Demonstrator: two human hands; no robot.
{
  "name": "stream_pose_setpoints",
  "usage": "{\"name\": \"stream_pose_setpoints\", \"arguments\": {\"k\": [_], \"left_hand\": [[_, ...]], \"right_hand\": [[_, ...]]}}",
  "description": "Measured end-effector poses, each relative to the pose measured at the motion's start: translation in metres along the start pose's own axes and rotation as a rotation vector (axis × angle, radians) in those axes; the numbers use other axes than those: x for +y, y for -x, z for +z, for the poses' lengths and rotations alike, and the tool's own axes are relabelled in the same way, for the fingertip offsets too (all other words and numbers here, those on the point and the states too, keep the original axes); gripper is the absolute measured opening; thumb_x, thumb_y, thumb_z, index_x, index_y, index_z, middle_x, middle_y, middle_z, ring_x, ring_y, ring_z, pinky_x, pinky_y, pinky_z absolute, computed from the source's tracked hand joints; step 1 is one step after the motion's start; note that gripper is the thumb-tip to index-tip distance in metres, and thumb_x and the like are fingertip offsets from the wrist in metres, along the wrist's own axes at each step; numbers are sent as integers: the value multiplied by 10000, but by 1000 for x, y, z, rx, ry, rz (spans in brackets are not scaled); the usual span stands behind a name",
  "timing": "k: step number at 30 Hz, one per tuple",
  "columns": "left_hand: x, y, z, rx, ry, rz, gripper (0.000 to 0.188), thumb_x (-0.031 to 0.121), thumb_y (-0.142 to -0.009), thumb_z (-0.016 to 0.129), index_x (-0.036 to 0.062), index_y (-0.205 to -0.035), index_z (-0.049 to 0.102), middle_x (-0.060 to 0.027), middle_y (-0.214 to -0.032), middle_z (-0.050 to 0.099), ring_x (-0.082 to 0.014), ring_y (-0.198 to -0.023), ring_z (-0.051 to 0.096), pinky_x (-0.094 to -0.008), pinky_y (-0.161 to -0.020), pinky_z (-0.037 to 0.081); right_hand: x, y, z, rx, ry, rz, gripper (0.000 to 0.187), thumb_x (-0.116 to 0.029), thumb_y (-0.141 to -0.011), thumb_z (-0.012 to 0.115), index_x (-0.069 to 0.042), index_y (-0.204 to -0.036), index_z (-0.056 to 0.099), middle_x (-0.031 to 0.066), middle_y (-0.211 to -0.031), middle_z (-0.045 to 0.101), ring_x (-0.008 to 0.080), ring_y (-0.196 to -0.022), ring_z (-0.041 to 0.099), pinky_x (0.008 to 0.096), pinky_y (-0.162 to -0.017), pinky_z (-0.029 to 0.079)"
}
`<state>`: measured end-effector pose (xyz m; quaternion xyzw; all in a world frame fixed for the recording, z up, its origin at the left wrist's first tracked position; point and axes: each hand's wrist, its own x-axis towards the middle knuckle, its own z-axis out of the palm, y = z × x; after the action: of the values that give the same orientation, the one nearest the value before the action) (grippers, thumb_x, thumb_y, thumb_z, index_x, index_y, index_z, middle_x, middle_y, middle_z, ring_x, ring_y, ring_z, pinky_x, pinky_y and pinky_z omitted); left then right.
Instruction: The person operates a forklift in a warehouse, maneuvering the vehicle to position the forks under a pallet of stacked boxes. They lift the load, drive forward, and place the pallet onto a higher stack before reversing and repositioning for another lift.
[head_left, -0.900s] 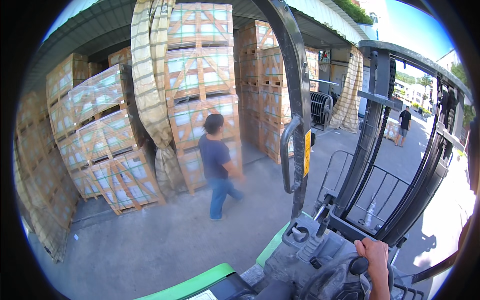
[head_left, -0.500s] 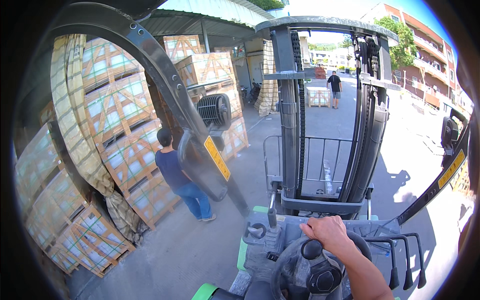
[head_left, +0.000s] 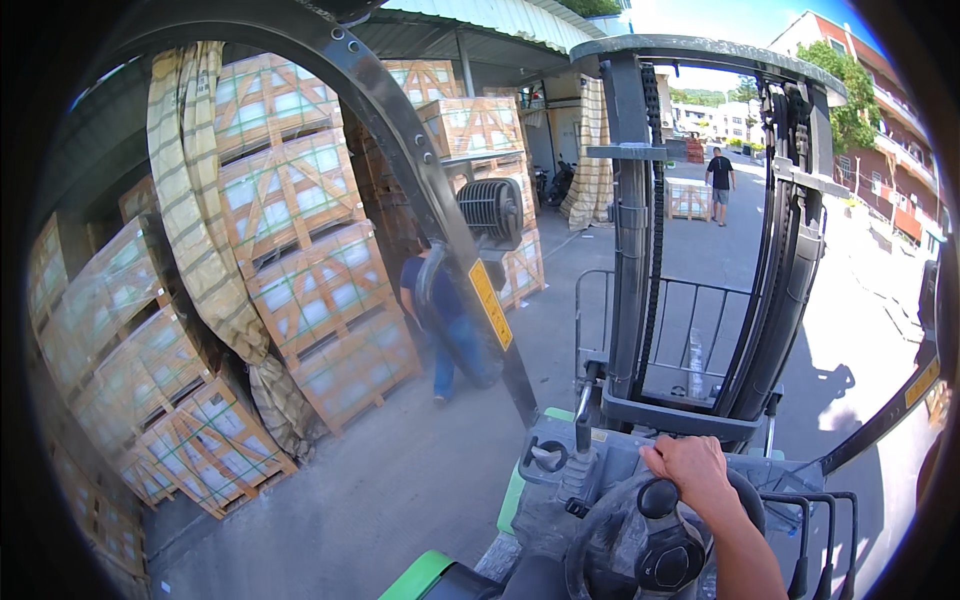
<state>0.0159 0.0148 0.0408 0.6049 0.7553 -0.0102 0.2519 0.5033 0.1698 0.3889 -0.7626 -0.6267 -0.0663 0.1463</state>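
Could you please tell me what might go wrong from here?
The walking person in blue is partly hidden behind the curved front post, so they could be overlooked.

The mast stands in the forward view and might block sight of the person in black beyond it.

The right hand holds the steering wheel; a sharp left turn could lead too close to the tall crate stacks.

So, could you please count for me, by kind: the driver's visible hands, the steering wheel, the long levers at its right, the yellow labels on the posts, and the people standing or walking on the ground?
Hand: 1
Wheel: 1
Levers: 3
Labels: 2
People: 2
Total: 9
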Motion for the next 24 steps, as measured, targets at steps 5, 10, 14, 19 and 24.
{"name": "stream_pose_setpoints", "arguments": {"k": [5,10,14,19,24], "left_hand": [[-3,19,7,-65,6,30,505,478,-1058,393,81,-1161,688,-230,-1148,715,-460,-1055,669,-564,-913,521],[-3,17,13,-99,12,-104,547,508,-1057,366,80,-1156,693,-238,-1119,722,-449,-1052,680,-550,-914,532],[-6,17,18,-101,-5,-105,573,528,-1057,348,79,-1151,691,-243,-1077,732,-444,-1000,701,-542,-900,547],[-5,22,20,-58,3,-45,575,532,-1056,348,77,-1142,689,-234,-1062,737,-438,-988,706,-541,-893,549],[-2,23,11,-23,-17,9,575,535,-1055,348,77,-1134,685,-225,-1051,741,-432,-980,710,-540,-886,550]], "right_hand": [[-2,1,1,23,29,28,434,-451,-987,592,-77,-822,737,177,-702,708,381,-706,709,495,-710,538],[1,1,6,57,2,32,418,-430,-965,628,-64,-786,719,174,-680,692,389,-689,693,496,-708,510],[3,2,11,102,-24,28,393,-411,-937,661,-60,-768,711,178,-662,675,396,-681,678,505,-703,492],[3,2,13,146,9,6,381,-366,-929,665,-41,-736,716,193,-652,656,401,-634,658,473,-659,522],[3,2,11,166,23,-13,388,-372,-930,666,-37,-742,717,208,-651,650,422,-628,652,490,-636,518]]}}
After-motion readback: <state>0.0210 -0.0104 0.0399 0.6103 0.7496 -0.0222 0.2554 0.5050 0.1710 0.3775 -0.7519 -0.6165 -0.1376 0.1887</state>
